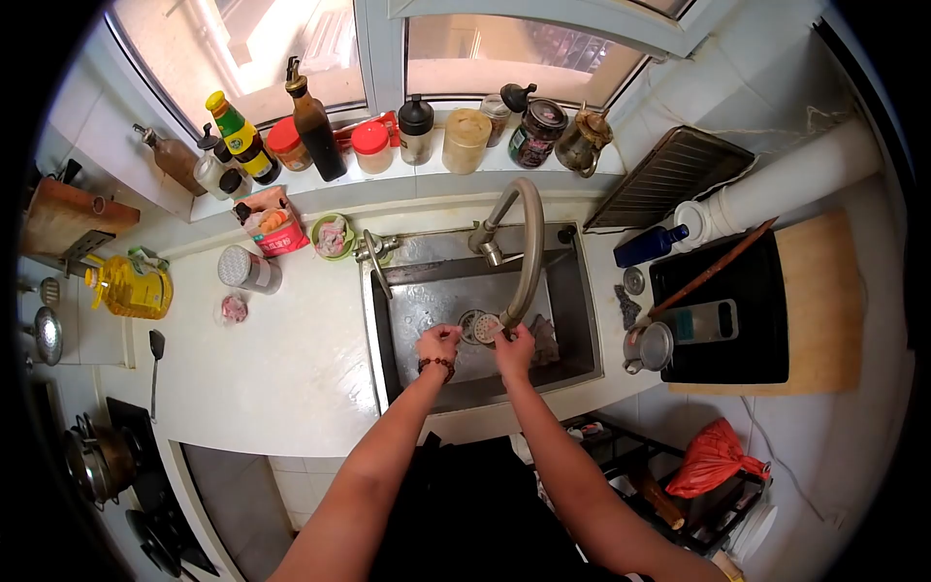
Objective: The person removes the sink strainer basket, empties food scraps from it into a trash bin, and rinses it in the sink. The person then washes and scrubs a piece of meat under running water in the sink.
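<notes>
In the head view, the left hand [438, 344], wearing a dark red beaded bracelet [437, 368], is bunching its fingers narrowly over the rectangular stainless-steel sink [417, 303]; whether it is pinching anything is too small to tell. The right hand [515, 349] is curling its fingers beside the pale round perforated disc [487, 331], whose grip is unclear. That disc is sitting between the hands, below the curved brushed-metal faucet [532, 238]. A crumpled grey cloth-like item [546, 341] is lying to the right.
</notes>
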Available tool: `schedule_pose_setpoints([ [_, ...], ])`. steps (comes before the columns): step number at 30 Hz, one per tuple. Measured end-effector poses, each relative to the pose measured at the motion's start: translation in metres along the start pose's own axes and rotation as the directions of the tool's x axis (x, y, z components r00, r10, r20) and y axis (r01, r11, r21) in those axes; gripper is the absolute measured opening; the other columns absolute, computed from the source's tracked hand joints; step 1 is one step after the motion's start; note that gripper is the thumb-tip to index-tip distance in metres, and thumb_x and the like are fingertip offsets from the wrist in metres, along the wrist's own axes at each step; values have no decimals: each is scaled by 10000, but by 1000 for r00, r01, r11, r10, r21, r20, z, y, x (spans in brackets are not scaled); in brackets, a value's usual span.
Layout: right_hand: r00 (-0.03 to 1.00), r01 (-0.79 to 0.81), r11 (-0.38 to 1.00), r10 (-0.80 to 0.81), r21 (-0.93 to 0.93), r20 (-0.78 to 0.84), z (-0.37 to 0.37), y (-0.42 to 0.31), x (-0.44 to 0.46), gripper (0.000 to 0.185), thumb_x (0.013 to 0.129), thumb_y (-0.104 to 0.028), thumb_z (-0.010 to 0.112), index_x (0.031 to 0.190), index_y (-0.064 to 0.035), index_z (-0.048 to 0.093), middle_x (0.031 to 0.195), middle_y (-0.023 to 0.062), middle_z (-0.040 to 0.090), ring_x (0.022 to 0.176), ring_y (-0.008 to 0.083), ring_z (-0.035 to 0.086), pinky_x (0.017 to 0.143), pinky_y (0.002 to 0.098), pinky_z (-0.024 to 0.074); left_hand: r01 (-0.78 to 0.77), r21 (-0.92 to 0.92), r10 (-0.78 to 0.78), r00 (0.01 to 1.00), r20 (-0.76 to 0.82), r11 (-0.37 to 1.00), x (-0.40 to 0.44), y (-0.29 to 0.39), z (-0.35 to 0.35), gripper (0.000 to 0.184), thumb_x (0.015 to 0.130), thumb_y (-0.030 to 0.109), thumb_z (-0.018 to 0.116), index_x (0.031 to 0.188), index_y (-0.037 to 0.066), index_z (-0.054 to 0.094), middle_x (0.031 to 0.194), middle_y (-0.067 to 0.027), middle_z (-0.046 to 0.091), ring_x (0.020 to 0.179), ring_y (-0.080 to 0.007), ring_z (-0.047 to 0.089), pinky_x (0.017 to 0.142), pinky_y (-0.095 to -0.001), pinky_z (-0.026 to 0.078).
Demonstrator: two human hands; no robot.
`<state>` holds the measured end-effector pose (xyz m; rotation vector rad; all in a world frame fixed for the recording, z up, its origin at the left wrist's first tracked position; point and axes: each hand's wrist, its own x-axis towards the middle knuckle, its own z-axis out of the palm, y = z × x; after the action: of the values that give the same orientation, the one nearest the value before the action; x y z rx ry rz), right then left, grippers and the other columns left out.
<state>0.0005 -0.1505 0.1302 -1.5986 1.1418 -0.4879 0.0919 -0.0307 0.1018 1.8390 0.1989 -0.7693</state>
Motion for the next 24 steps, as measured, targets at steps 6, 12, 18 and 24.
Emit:
schedule_pose_setpoints([
  [6, 998, -19, 995, 13, 97, 57, 0, -4, -1, 314, 801, -59, 691, 1105, -8, 631, 904, 73, 684, 824, 167, 653, 758, 317, 512, 150, -181, -117, 976, 182, 972, 2, 14, 32, 390, 926, 412, 627, 1185, 121, 622, 1070, -69, 661, 914, -232, 666, 719, -407, 571],
  [12, 954, 34, 998, -46, 47, 298, -13, -35, -1, 352, 807, -128, 732, 1130, -33, 631, 951, 108, 708, 835, 211, 687, 721, 346, 531, 334, -262, -203, 883, 423, 906, -15, 38, 36, 554, 986, 554, 431, 1347, 138, 484, 1194, -57, 595, 963, -231, 606, 779, -437, 557],
  [18, 855, 478, 833, -368, -279, 366, -5, -27, -1, 343, 826, -93, 702, 1160, -45, 640, 996, 179, 697, 902, 239, 697, 756, 341, 539, 360, -473, -128, 882, 453, 804, 17, -8, 55, 397, 1018, 376, 424, 1192, 73, 614, 1066, -80, 659, 911, -196, 620, 758, -361, 521],
  [24, 853, 395, 905, -296, -159, 430, -14, -32, -3, 331, 832, -57, 660, 1158, -33, 606, 921, 178, 686, 813, 314, 692, 700, 392, 538, 383, -459, -210, 899, 385, 801, -7, 43, 35, 415, 1023, 430, 416, 1193, 100, 601, 1079, -65, 651, 943, -218, 623, 783, -391, 531],
])
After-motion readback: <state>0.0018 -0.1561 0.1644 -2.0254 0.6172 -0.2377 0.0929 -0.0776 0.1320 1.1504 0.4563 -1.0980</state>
